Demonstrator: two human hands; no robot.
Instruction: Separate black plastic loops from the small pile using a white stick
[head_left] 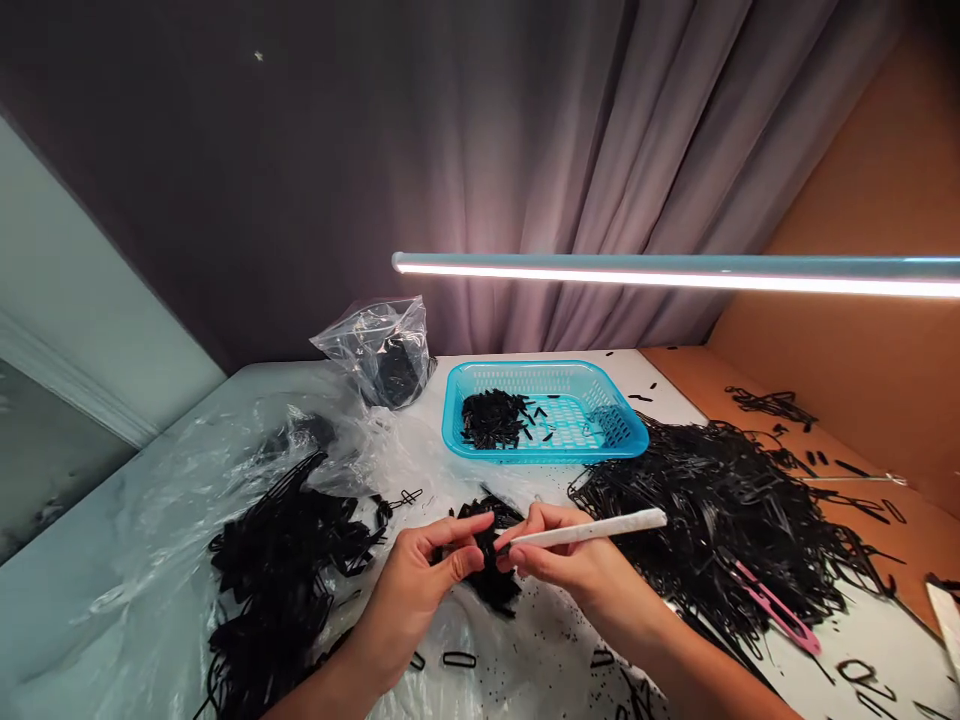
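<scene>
Near the middle front, my right hand (566, 550) grips a slim white stick-like tool (622, 524); its tip is hidden at my fingers. Facing it, my left hand (431, 565) has its thumb and fingers curled close together around something dark that I cannot make out. Just behind and beneath both hands lies a small heap of black pieces (495, 590). Loose black elongated loops (459, 660) and tiny black crumbs lie on the surface in front.
A blue perforated basket (546, 455) holds short black pieces (491, 418). Large black piles lie left (277, 560) and right (720, 500), with a pink tool (780, 612) on the right one. A clear bag (394, 365) stands behind; a lit tube lamp (675, 275) hangs above.
</scene>
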